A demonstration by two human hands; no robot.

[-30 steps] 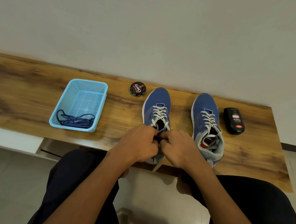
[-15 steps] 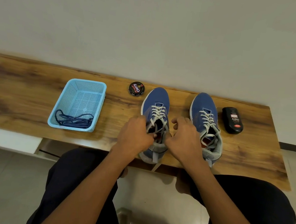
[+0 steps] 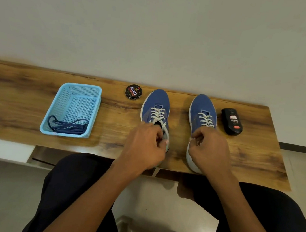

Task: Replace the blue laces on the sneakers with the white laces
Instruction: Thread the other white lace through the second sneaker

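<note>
Two blue sneakers stand side by side on the wooden table (image 3: pixel 17 101), toes toward the wall, both threaded with white laces. My left hand (image 3: pixel 145 145) covers the rear of the left sneaker (image 3: pixel 156 103), its fingers curled in at the collar beside the white lace (image 3: pixel 158 114). On the rear of the right sneaker (image 3: pixel 203 106), my right hand (image 3: pixel 209 150) curls its fingers at the collar below that shoe's white lace (image 3: pixel 206 119). The hands hide both heels. The blue laces (image 3: pixel 68 125) lie bundled in a light blue basket (image 3: pixel 76 85) at the left.
A round shoe polish tin (image 3: pixel 133 91) sits behind and left of the left sneaker. A black polish bottle (image 3: pixel 232 121) lies right of the right sneaker. The wall runs along the table's far edge. My knees are below the near edge.
My right hand has left the left sneaker and moved right onto the right sneaker, whose heel now points straight back. My left hand stays at the left sneaker's collar.
</note>
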